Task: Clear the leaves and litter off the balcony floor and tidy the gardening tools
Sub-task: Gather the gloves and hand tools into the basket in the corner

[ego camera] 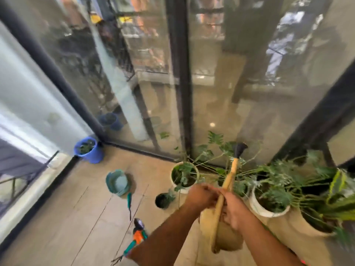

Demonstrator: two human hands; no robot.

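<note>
Broom handle (221,200) between both hands' fingers (226,212)

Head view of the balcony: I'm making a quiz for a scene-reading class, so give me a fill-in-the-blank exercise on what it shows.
1. Both hands, the left hand and the right hand, hold a long tool with a ____ handle.
2. The bucket in the corner by the glass is ____ in colour.
3. The green-handled hand tool lies on the ____.
4. The small black pot stands ____ of the teal dish.

Missing words: wooden; blue; floor; right
</note>
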